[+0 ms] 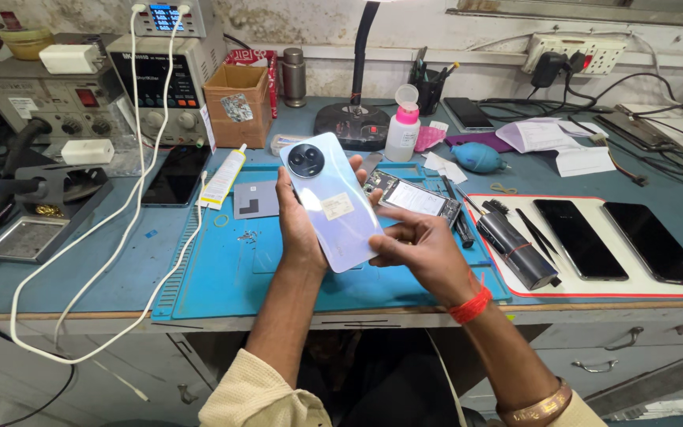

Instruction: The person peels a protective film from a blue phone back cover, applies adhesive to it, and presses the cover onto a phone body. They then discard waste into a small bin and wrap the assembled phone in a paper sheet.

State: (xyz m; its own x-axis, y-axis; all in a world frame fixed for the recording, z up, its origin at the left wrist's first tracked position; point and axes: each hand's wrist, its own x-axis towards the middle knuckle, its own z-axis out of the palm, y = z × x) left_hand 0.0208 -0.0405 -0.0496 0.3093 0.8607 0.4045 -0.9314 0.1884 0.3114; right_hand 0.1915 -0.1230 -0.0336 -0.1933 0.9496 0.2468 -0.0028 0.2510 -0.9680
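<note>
My left hand holds up a pale, glossy blue-white phone back cover with a round black camera ring at its top and a small sticker in the middle. My right hand, with a red thread on the wrist, pinches the cover's lower right edge. Just behind the cover, an opened phone body with its insides showing lies on the blue work mat.
Two dark phones and a black cylinder rest on a white red-edged mat at right. A glue tube, a cardboard box, a pink-capped bottle, a lamp base and bench instruments stand behind. White cables trail left.
</note>
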